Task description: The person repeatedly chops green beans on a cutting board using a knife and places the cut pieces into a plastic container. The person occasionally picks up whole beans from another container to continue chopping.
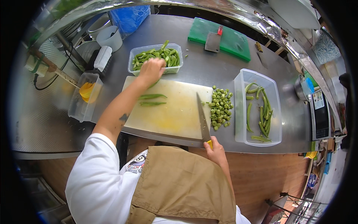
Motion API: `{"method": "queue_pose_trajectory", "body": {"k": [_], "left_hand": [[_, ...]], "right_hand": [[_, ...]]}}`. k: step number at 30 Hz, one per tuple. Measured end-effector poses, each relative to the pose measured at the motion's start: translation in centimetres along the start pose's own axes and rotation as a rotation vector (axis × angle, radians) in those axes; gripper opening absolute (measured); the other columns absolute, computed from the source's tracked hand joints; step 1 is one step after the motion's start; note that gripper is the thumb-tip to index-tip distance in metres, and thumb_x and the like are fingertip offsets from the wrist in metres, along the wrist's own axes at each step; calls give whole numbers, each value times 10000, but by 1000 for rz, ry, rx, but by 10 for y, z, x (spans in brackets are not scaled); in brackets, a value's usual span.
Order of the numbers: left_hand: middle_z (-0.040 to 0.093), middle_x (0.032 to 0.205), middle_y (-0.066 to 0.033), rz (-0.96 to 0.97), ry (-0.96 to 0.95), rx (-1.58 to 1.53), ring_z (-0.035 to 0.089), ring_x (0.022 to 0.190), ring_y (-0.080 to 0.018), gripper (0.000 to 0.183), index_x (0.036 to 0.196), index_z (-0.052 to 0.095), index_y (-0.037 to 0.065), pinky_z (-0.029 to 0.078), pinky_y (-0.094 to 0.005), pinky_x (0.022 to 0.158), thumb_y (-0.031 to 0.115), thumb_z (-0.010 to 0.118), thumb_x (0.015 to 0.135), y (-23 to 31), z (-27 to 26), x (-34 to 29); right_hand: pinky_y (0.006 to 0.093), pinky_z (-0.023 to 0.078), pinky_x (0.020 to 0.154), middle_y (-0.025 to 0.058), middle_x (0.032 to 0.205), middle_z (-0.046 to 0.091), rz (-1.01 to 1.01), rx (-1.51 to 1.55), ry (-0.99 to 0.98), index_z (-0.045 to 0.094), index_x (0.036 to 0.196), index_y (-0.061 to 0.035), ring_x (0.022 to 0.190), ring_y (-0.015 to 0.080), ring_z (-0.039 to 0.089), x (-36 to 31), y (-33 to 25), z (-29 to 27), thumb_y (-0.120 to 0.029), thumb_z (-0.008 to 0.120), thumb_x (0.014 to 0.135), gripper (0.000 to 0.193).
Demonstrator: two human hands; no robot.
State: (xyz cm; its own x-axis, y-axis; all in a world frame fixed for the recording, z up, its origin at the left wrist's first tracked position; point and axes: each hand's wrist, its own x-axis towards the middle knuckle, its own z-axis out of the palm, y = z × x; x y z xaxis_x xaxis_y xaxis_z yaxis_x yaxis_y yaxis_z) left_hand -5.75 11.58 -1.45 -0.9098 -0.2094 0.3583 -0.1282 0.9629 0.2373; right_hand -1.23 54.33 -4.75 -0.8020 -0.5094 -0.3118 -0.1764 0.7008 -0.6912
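My right hand (215,151) grips a kitchen knife (203,119) by its yellow handle at the near right corner of a white cutting board (175,112). The blade points away from me over the board. My left hand (152,70), fingers curled, is at the near rim of a clear plastic container (174,70) full of okra pods (169,56); whatever its fingers hold is hidden. Two okra pods (153,96) lie on the board's left part, and another green piece shows below my left hand. Cut okra pieces (220,108) are heaped beside the board's right edge.
Right of the heap stands a large clear plastic bin (276,123) with loose okra pods (265,112). Farther back, a cleaver (213,42) lies on a green cutting board (235,46), near a small knife (261,56). A clear tub (80,108) with yellow things stands at left.
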Motion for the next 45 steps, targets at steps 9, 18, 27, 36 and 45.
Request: {"method": "queue_pose_trajectory", "body": {"k": [9,18,27,36,45], "left_hand": [[663,930,-143,-32,-58,-136,630,951,-349,243,1044,658,82,518,-435,824,54,677,803,4,37,-68],[669,900,-85,283,-259,-66,635,843,-277,157,984,651,84,537,-393,761,99,572,850,134,74,-101],[683,992,-123,-46,-130,-698,657,893,-274,328,1123,640,52,553,-342,749,44,673,797,134,45,-103],[699,941,-98,-68,-62,-574,639,859,-273,165,939,713,60,524,-358,771,72,731,775,105,56,-142],[683,937,-76,6,-39,-508,607,876,-273,160,947,719,88,520,-366,765,78,725,787,108,55,-140]], "right_hand": [[535,484,721,265,870,668,-36,-83,6,481,1184,-50,843,482,629,-7,-2,-12,-280,563,957,333],[544,508,692,224,826,685,19,-309,49,460,1192,-88,783,453,654,-12,-14,-5,-304,537,965,323],[544,508,677,219,797,678,-2,-268,61,456,1135,-101,768,454,654,-9,-17,-5,-310,557,953,295],[528,514,640,175,795,687,-20,-357,39,467,1152,-121,746,421,664,-14,-21,0,-289,571,942,288],[515,519,627,154,784,688,-108,-541,-42,460,1160,-106,734,398,670,6,-36,15,-268,543,951,277]]}}
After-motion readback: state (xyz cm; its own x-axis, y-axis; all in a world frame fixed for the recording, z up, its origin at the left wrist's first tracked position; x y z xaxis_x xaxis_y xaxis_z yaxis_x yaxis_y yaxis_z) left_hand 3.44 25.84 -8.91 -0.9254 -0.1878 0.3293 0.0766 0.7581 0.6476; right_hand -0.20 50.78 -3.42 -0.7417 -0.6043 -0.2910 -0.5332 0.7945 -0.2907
